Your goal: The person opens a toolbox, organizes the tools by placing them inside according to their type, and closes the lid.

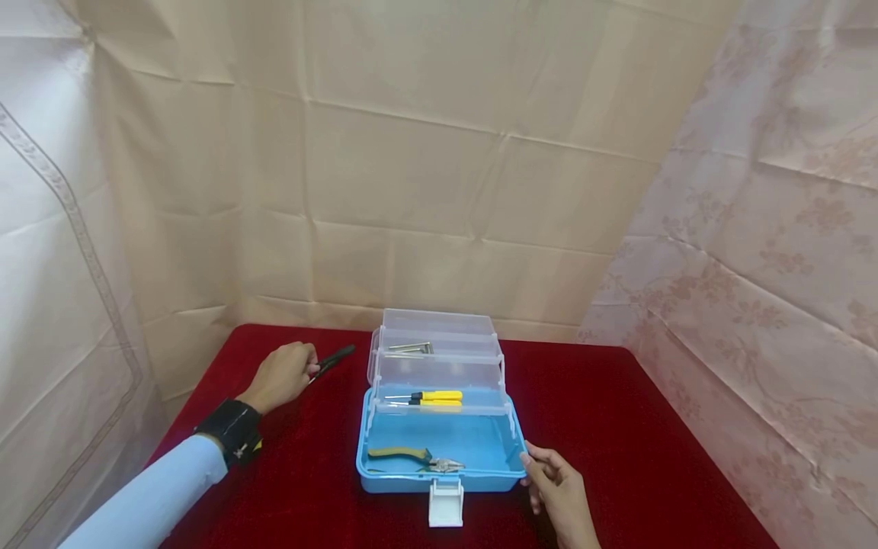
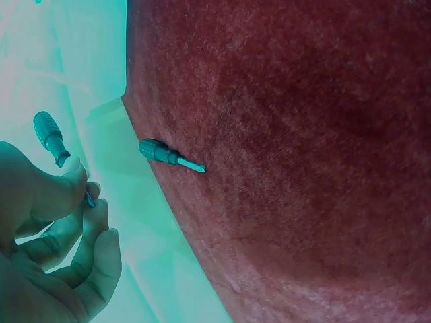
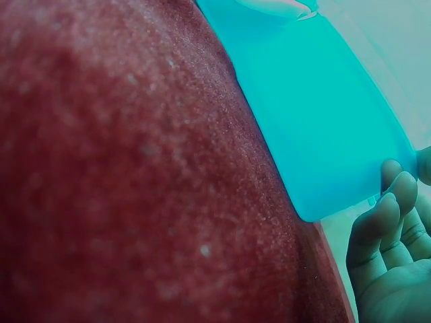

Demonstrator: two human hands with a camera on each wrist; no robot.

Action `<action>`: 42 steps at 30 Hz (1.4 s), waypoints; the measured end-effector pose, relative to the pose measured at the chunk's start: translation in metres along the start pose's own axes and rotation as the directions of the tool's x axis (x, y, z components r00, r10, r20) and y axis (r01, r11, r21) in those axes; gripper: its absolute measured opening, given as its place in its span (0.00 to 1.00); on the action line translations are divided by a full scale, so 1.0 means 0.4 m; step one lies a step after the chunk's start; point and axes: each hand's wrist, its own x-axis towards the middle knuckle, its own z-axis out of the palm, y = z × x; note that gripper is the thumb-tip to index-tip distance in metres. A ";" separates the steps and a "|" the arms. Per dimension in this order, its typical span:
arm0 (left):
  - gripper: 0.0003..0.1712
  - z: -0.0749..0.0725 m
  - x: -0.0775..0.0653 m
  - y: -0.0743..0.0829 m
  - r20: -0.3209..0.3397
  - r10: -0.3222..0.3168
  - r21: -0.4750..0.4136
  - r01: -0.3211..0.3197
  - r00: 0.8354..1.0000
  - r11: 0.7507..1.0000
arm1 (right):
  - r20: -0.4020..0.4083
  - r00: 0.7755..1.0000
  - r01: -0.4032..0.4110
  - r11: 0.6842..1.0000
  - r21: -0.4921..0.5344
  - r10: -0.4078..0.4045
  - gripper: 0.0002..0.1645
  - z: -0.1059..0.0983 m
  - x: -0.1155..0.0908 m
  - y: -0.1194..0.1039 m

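In the left wrist view, my left hand (image 2: 60,235) pinches a small dark-handled screwdriver (image 2: 48,131) by its shaft between thumb and fingers. A second, stubby screwdriver (image 2: 158,151) lies on the red cloth just beyond the fingertips. From the head, my left hand (image 1: 283,375) is left of the blue toolbox (image 1: 391,483), with dark handles showing past its fingers. My right hand (image 1: 561,492) grips the toolbox's front right corner, thumb at the rim and fingers against the outside wall. Inside lie pliers (image 1: 401,453) with yellow-green and dark handles.
The toolbox's clear tray lid (image 1: 439,323) stands raised at the back, with metal hex keys (image 1: 411,348) and yellow screwdrivers (image 1: 441,395) in its trays. A white latch (image 1: 446,505) hangs down in front. Red cloth (image 1: 590,404) covers the table; curtains (image 1: 446,191) close in behind and beside it.
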 end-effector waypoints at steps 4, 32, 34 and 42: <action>0.06 -0.007 0.007 0.004 -0.023 0.011 0.010 -0.011 1.000 1.000 | 0.004 1.000 0.002 1.000 0.007 -0.002 0.33 -0.001 0.000 -0.001; 0.05 -0.010 0.052 0.059 -0.067 -0.033 -0.063 0.029 0.997 0.998 | -0.001 1.000 -0.030 1.000 0.004 0.030 0.32 0.003 0.001 0.007; 0.06 -0.009 0.053 0.060 -0.075 -0.025 -0.070 0.020 0.997 0.997 | -0.003 0.999 -0.032 0.999 0.002 0.032 0.32 0.004 0.002 0.008; 0.07 -0.007 0.057 0.061 -0.081 -0.025 -0.070 0.020 0.996 0.997 | 0.004 0.999 -0.033 0.999 -0.026 0.034 0.34 0.006 0.004 0.008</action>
